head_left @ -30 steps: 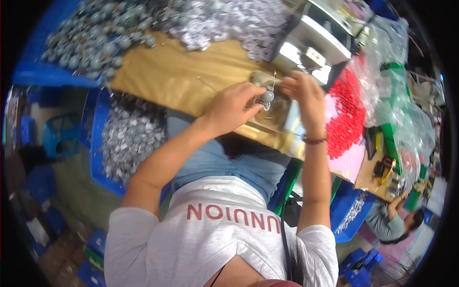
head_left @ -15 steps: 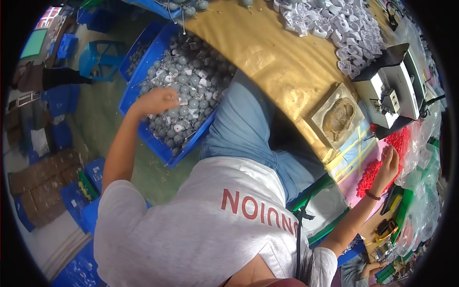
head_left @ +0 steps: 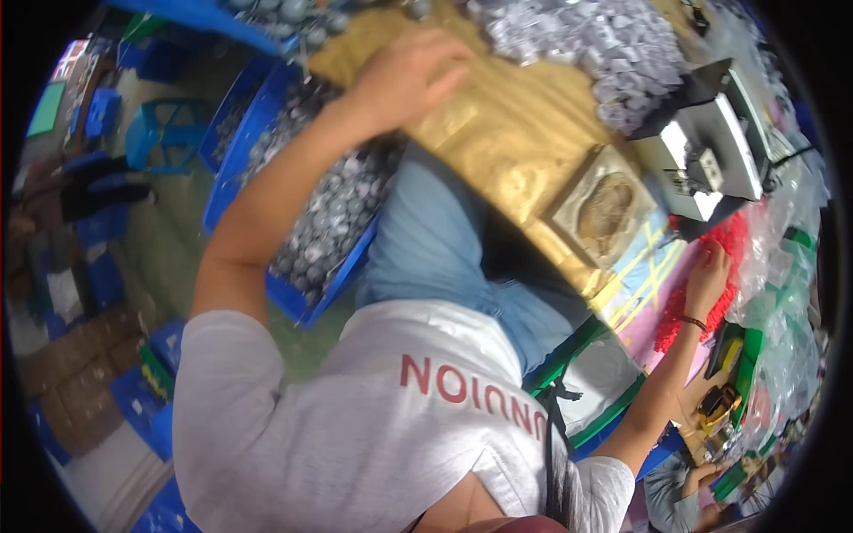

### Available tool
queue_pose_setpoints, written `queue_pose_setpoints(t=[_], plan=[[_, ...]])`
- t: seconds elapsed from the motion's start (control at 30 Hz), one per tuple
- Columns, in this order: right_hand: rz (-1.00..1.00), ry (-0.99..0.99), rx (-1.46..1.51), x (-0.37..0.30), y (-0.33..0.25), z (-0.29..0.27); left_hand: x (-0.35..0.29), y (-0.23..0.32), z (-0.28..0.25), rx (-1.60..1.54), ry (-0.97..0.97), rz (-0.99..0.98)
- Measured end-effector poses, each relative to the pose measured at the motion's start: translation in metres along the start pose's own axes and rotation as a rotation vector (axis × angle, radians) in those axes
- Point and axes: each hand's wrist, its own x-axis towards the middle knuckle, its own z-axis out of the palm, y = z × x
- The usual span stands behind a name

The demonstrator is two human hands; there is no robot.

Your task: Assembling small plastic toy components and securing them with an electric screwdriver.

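Note:
My left hand (head_left: 404, 82) is over the near-left part of the gold-covered table (head_left: 480, 133), blurred by motion. Its fingers are bent and apart from the thumb, and nothing shows between them. Beneath my left forearm is a blue bin (head_left: 233, 169) full of grey round balls (head_left: 324, 213) with white bits among them. My right hand (head_left: 708, 282) is at a pile of small red pieces (head_left: 730, 238) on the right. Its fingertips are drawn together against the pile; whatever they hold is too small to make out.
White plastic parts (head_left: 577, 40) are heaped at the table's far side. A square block with a hollow (head_left: 604, 209) sits at the table's edge, beside a black-and-white box-like device (head_left: 697, 160). Clear plastic bags (head_left: 782, 293) lie far right. A blue stool (head_left: 164, 133) stands left.
My left hand has left the grey balls in the bin and moved up and right over the table. My right hand has moved up to the red pieces.

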Motion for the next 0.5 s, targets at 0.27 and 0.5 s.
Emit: queue_pose_setpoints(t=[0.27,0.5], plan=[[0.107,0.028,0.048,0.007,-0.013,-0.016,0.085,0.02,0.087,0.141,0.101,0.124],[0.249,0.163,0.598,0.002,-0.038,-0.045,0.125,0.012,0.116,0.186,0.054,0.127]])
